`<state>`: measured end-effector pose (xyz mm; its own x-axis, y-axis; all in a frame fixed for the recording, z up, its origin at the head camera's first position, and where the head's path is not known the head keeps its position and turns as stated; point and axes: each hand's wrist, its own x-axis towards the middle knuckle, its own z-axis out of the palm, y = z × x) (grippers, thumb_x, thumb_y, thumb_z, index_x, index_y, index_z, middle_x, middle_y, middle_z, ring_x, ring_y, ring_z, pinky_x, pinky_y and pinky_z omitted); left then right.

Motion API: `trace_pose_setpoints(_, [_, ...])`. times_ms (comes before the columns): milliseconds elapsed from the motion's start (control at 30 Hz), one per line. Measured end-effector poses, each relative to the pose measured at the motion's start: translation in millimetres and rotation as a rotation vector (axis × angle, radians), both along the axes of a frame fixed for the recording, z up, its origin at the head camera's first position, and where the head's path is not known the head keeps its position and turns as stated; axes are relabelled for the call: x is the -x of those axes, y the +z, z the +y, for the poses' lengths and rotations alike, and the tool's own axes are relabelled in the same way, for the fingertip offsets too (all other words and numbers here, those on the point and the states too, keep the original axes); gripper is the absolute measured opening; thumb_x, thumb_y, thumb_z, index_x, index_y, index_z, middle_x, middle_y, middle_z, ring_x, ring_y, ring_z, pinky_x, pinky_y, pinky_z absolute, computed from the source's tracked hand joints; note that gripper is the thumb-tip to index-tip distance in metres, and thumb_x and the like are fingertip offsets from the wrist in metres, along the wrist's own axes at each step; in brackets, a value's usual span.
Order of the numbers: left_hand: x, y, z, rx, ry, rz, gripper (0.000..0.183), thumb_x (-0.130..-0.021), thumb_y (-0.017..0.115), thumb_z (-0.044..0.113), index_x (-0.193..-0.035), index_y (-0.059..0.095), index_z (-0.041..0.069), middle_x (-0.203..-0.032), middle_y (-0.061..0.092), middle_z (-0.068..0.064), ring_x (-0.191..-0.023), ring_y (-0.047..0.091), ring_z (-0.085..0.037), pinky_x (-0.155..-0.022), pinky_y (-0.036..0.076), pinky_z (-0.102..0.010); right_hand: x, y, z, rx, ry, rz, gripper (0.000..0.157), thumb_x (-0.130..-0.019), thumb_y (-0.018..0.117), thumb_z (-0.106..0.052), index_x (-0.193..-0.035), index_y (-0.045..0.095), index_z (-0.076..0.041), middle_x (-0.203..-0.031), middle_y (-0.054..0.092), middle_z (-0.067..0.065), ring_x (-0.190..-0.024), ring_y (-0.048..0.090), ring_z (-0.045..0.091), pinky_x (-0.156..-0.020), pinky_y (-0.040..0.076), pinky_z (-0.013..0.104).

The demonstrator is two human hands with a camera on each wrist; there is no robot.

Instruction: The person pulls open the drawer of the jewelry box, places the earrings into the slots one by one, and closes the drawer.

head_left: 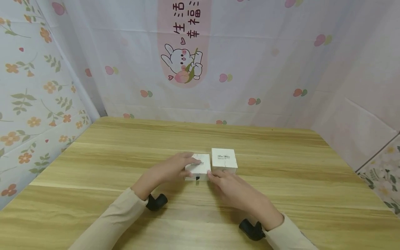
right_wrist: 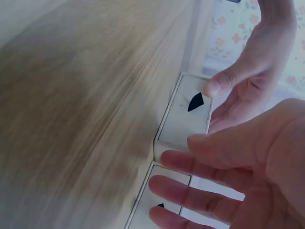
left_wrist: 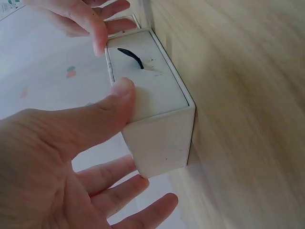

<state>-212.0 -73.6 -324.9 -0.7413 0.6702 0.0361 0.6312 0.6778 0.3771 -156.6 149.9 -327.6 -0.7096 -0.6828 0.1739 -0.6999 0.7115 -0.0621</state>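
Two small white boxes with printed tops stand side by side on the table. My left hand (head_left: 172,169) holds the left drawer box (head_left: 201,169), its thumb on the front edge and the other fingers over the top and far side. A black pull tab (left_wrist: 132,57) sticks out of that box's front face. My right hand (head_left: 234,191) touches the same box's right front corner with its thumb. The right hand's other fingers, fairly straight, lie before the second drawer box (head_left: 224,159). That box also shows a black tab (right_wrist: 160,205), partly covered by the fingers.
The boxes stand on a wood-grain table (head_left: 103,156). A white printed curtain (head_left: 265,62) hangs behind the far edge, and a floral cloth (head_left: 37,104) hangs at the left. Black wrist mounts (head_left: 157,202) sit under both forearms.
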Motion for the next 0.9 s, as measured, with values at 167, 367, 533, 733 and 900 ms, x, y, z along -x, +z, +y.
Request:
trace_pose_setpoints(167, [5.8, 0.0, 2.7, -0.006, 0.006, -0.004, 0.044, -0.086, 0.064, 0.011, -0.129, 0.054, 0.007, -0.141, 0.037, -0.028, -0.129, 0.037, -0.042, -0.104, 0.034, -0.051, 3.3, 1.6, -2.5, -0.008, -0.032, -0.05, 0.042, -0.087, 0.058, -0.001, -0.129, 0.051, 0.004, -0.124, 0.057, 0.019, -0.112, 0.056, 0.032, -0.094, 0.046, 0.041])
trace_pose_setpoints(367, [12.5, -0.8, 6.5, -0.016, 0.037, -0.045, 0.043, -0.086, 0.064, 0.01, -0.128, 0.055, 0.008, -0.143, 0.035, -0.026, -0.132, 0.035, -0.04, -0.106, 0.032, -0.05, 9.9, 8.6, -3.3, -0.021, -0.07, -0.195, 0.049, -0.086, 0.055, 0.008, -0.133, 0.046, 0.003, -0.131, 0.052, 0.02, -0.111, 0.057, 0.029, -0.093, 0.047, 0.039])
trace_pose_setpoints(533, [18.1, -0.3, 7.4, -0.023, 0.047, -0.07, 0.043, -0.086, 0.064, 0.008, -0.128, 0.055, 0.007, -0.143, 0.035, -0.025, -0.132, 0.035, -0.039, -0.106, 0.032, -0.049, 15.9, 9.4, -1.5, -0.009, -0.093, -0.252, 0.052, -0.085, 0.053, 0.009, -0.136, 0.044, 0.001, -0.131, 0.054, 0.016, -0.093, 0.056, 0.018, -0.084, 0.048, 0.035])
trace_pose_setpoints(733, [22.4, 1.2, 7.0, -0.024, 0.049, -0.098, 0.043, -0.087, 0.063, 0.009, -0.129, 0.054, 0.008, -0.144, 0.033, -0.024, -0.134, 0.032, -0.039, -0.106, 0.031, -0.049, 19.1, 8.3, -0.4, -0.002, -0.104, -0.265, 0.054, -0.086, 0.053, 0.007, -0.138, 0.041, 0.0, -0.114, 0.062, 0.015, -0.072, 0.046, 0.014, -0.069, 0.043, 0.03])
trace_pose_setpoints(900, [25.1, 1.7, 5.8, -0.019, 0.039, -0.096, 0.043, -0.088, 0.062, 0.01, -0.13, 0.053, 0.008, -0.145, 0.034, -0.023, -0.134, 0.031, -0.038, -0.107, 0.03, -0.05, 17.8, 6.9, -3.7, -0.012, -0.158, -0.306, 0.06, -0.085, 0.054, 0.008, -0.141, 0.038, -0.004, -0.099, 0.064, 0.014, -0.067, 0.044, 0.013, -0.066, 0.042, 0.028])
